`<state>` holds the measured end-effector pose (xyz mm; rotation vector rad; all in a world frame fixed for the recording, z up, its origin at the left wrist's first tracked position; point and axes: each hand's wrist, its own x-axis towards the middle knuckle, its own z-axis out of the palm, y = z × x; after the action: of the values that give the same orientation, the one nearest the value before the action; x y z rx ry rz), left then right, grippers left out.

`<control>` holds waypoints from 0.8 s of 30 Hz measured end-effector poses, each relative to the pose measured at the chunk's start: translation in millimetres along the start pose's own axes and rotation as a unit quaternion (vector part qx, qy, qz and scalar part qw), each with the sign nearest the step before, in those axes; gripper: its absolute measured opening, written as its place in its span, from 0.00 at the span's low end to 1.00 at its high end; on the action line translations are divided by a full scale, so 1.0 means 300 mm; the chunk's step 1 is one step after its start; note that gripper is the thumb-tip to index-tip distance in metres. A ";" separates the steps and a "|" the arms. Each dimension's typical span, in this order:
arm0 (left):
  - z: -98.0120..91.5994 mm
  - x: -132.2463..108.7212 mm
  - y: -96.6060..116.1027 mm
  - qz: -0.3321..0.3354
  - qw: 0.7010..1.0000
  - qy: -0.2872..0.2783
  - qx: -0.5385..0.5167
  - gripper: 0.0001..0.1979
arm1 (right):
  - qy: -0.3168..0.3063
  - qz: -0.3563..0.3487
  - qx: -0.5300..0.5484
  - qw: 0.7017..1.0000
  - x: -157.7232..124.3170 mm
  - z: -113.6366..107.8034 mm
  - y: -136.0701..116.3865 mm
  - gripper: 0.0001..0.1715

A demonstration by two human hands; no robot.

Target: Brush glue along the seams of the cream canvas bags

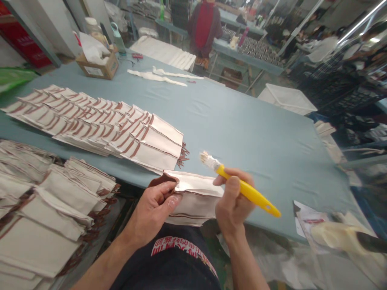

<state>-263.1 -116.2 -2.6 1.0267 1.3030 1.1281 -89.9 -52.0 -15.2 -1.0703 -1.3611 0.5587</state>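
Observation:
My left hand (157, 209) pinches the brown-edged end of a cream fabric piece (196, 201), which lies at the table's near edge in front of me. In my right hand (234, 197) is a paintbrush (256, 195) with a yellow handle; its whitened bristles point up and left, above the table and apart from the fabric. The side of my right hand is close to the fabric's right end; whether it touches cannot be told. White residue shows on my left thumb. Just beyond lie overlapping rows of similar cream pieces (160, 141) with brown trim.
More cream pieces (39, 225) are stacked lower left. On the blue-covered table (242, 121) are a cardboard box (96, 68), a bottle (117, 38) and white strips (160, 76). A blurred container (335, 235) sits at right. A white bin (287, 98) and a person (205, 28) are beyond.

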 end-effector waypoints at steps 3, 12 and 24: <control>0.008 0.004 0.027 -0.015 0.999 -0.012 -0.044 0.14 | -0.074 -0.055 -0.076 0.993 -0.032 0.006 0.058 0.14; -0.018 -0.005 0.057 0.015 0.993 -0.080 0.089 0.16 | -0.002 0.011 -0.063 0.998 0.055 0.004 0.004 0.22; -0.028 0.010 -0.035 0.068 0.964 -0.141 0.214 0.17 | 0.014 0.060 -0.131 0.989 0.145 -0.007 0.075 0.31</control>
<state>-271.2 -115.5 -13.7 1.5575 1.2836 0.7726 -74.3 -5.5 -12.5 -1.3751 -1.3784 0.4582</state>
